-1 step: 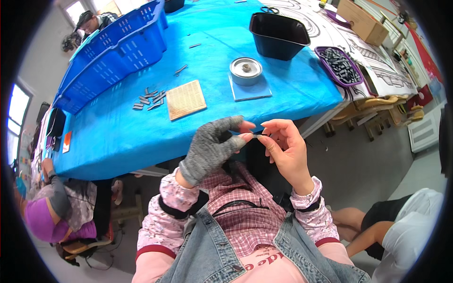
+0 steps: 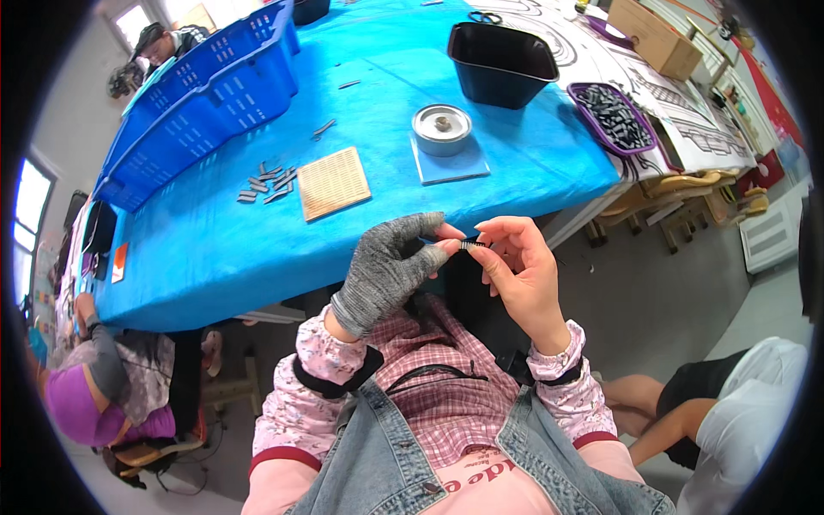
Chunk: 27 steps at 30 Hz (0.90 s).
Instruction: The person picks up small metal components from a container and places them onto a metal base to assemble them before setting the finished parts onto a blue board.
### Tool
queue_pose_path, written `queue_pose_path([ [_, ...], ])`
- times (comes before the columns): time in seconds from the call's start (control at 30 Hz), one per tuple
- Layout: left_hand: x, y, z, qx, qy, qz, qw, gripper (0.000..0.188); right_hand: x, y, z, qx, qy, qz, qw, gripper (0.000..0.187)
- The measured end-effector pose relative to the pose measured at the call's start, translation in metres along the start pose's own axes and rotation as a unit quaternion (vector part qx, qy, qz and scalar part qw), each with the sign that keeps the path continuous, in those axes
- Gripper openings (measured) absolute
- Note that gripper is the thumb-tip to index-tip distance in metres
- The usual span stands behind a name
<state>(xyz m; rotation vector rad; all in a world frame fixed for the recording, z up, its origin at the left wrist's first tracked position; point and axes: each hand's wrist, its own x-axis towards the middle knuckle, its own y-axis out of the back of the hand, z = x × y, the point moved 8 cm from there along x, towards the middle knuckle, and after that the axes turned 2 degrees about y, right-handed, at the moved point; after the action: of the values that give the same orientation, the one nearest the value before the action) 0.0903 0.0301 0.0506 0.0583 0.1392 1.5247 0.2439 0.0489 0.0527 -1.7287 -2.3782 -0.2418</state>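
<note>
While hands (image 2: 378,270) (image 2: 525,276) hold a ribbed piece (image 2: 470,245), cloth (image 2: 257,270) separates board (image 2: 336,183) from edge (image 2: 562,204).

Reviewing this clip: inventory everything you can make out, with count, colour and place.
Strip: 1, black and pale, held near centre
Cloth: 1, blue, over the table
Mat: 1, tan, near the table's edge
Pieces: about a dozen, grey, mostly left of the mat
Tin: 1, grey, on the pad
Pad: 1, light blue, right of the mat
Bin: 1, black, beyond the tin
Basket: 1, purple, right, full of dark pieces
Crate: 1, blue, upper left
Carton: 1, brown, upper right
People: at least 3, mixed clothing, picture's sides
Left hand: 1, grey glove, at the strip
Right hand: 1, bare, at the strip
Remaining background items: too small to count reliably
</note>
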Motion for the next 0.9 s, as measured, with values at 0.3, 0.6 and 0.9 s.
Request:
queue_pose_path([
  [0.3,-0.005,0.0,0.005,-0.011,-0.103,0.111,0.988,0.027,0.001,0.009,-0.017,-0.104,0.149,0.065,0.981,0.01],
  [0.6,-0.008,-0.014,0.026,0.039,-0.194,0.072,0.978,0.036,-0.003,0.004,0.006,0.074,0.007,0.007,0.997,0.013],
  [0.9,-0.006,-0.004,0.01,0.076,-0.077,0.101,0.989,0.021,0.001,-0.003,0.031,0.213,-0.08,0.008,0.974,0.013],
])
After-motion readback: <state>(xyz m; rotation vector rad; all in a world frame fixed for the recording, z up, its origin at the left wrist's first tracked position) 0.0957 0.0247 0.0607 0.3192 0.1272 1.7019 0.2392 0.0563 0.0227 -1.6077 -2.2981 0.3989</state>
